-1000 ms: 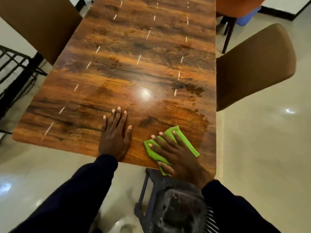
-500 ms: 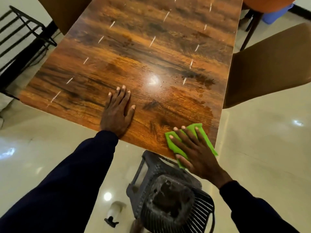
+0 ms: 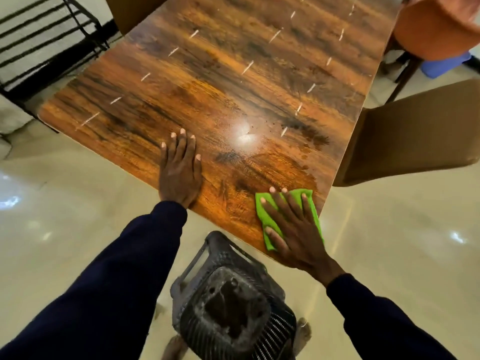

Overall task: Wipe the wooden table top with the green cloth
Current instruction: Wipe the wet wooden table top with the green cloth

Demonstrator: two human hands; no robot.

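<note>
A glossy wooden table top (image 3: 233,74) fills the upper middle of the head view. My right hand (image 3: 293,227) lies flat on the green cloth (image 3: 265,211), pressing it onto the table's near right corner, fingers spread. Part of the cloth shows left of and beyond my fingers. My left hand (image 3: 179,170) rests palm down on the near edge of the table, fingers together, holding nothing. A damp patch with dark specks sits beyond the cloth.
A dark plastic stool (image 3: 228,307) stands below the table's near edge. A brown chair (image 3: 415,136) is at the right side, an orange chair (image 3: 436,29) at the far right. A black metal rack (image 3: 44,42) stands at the left. The floor is shiny cream tile.
My right hand has slid the cloth to the right along the near edge to the table's corner. My left hand has stayed planted. The view has shifted.
</note>
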